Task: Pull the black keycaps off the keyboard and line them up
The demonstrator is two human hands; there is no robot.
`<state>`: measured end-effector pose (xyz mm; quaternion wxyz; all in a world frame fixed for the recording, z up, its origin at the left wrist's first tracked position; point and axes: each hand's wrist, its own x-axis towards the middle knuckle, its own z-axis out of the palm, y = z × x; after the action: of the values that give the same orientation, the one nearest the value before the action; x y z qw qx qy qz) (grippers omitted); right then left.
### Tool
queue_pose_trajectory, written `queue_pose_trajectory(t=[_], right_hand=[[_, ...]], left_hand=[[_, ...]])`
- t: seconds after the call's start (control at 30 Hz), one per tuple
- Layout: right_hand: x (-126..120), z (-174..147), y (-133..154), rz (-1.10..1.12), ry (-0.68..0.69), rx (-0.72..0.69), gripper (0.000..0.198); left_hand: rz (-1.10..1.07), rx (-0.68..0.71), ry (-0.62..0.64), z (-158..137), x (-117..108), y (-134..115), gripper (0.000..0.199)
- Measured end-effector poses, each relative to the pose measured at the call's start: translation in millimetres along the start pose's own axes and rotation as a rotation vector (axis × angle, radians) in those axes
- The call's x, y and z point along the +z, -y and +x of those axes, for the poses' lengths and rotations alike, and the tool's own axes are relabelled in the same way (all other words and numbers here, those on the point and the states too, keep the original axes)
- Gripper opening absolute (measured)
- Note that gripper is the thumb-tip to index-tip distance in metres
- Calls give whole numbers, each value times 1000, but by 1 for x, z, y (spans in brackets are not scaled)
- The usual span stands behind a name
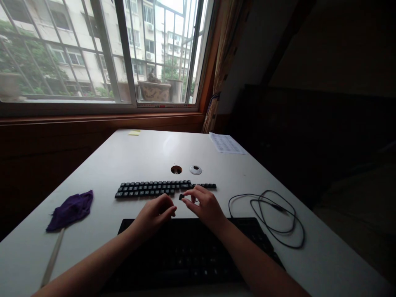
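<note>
A black keycap [181,197] is pinched between the thumb and index finger of my right hand [206,206], just above the white desk. To its left, my left hand [156,212] is curled closed over the back edge of a black keyboard [185,262]; whether anything is in its fingers is hidden. Behind both hands, loose black keycaps [142,191] stand in rows on the desk, and a shorter row of keycaps [208,186] extends to the right. My forearms cover parts of the keyboard, and its front half is in deep shadow.
A coiled black cable [295,225] lies right of the keyboard. On the left rests a purple cloth [72,210] on a pale stick [53,258]. Farther back are a desk hole [176,169], a round white cover [195,169], a printed sheet [227,144] and yellow notes [134,133].
</note>
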<state>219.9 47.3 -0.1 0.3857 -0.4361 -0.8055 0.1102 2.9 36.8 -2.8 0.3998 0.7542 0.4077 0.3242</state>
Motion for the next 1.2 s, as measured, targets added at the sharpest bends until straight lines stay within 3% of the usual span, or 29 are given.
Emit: queue_pose_trajectory(t=[0.13, 0.23, 0.7, 0.87, 1.2], right_hand=[[7, 1, -7, -172, 101, 63, 5], [12, 0, -11, -238, 160, 107, 5], [13, -2, -17, -202, 217, 187, 8], [12, -3, -16, -160, 203, 165, 19], [9, -4, -9, -228, 191, 97, 19]], left_hand=[[228, 209, 94, -5, 8, 2, 8], [315, 286, 132, -6, 12, 1, 11], [342, 297, 158, -6, 13, 2, 14], [349, 329, 146, -7, 13, 3, 19], [414, 352, 134, -6, 13, 7, 24]])
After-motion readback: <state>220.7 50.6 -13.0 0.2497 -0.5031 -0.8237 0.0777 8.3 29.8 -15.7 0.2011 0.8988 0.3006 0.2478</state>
